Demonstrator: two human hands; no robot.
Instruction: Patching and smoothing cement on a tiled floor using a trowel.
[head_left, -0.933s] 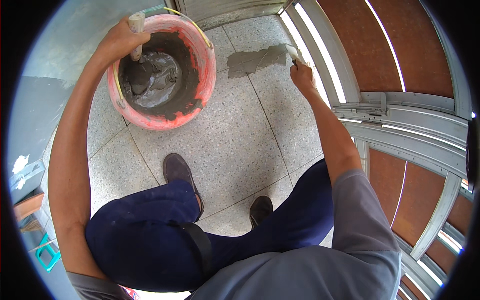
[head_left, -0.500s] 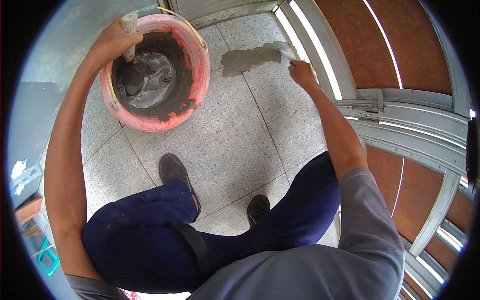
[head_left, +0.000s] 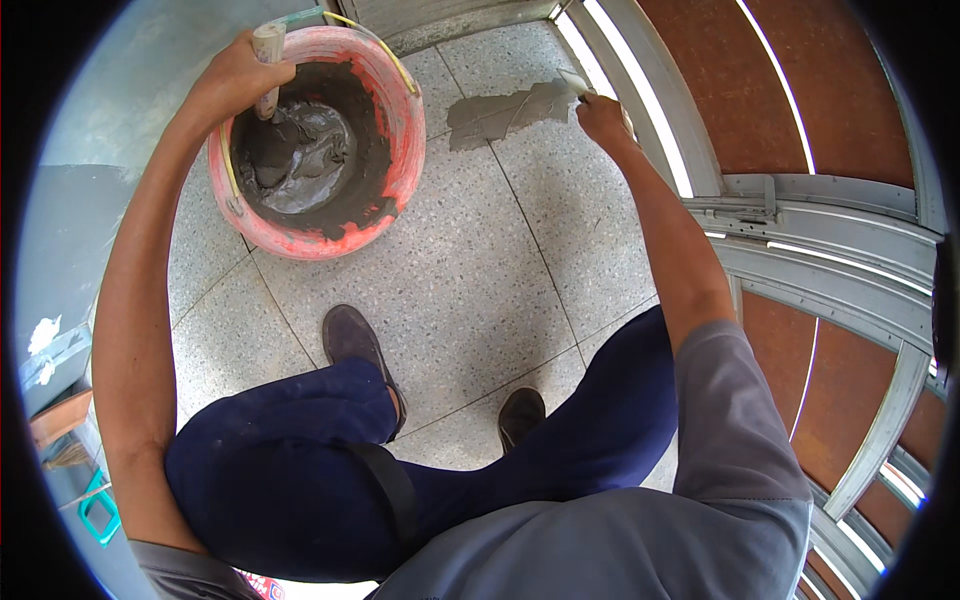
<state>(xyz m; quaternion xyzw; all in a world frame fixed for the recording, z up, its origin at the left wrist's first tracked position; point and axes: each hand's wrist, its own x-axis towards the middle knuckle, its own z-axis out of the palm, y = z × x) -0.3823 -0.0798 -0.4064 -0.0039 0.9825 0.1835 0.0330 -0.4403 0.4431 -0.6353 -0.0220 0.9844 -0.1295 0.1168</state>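
Note:
My left hand point(head_left: 232, 78) grips a pale cylindrical handle point(head_left: 268, 50) at the rim of a red-pink bucket point(head_left: 390, 190), whose inside is coated with grey wet mortar point(head_left: 300, 160). The handle's lower end is over the mortar. My right hand point(head_left: 605, 122) is closed on a scraper point(head_left: 572, 82) with a pale blade, mostly hidden by my fingers. It is at the right end of a rough grey mortar patch point(head_left: 500, 115) on the speckled tile floor point(head_left: 470, 260), beside the bright gap along the door frame.
Brown panels point(head_left: 700, 80) in grey metal frames point(head_left: 820, 230) stand along the right, close to my arm. A grey wall point(head_left: 90, 120) is at the left, with a teal plastic item point(head_left: 98, 510) and a brush point(head_left: 70, 450) low down. My shoes rest on the tiles.
My right hand with the scraper has moved a little farther away, toward the upper end of the door gap. My left hand keeps its grip on the handle at the bucket.

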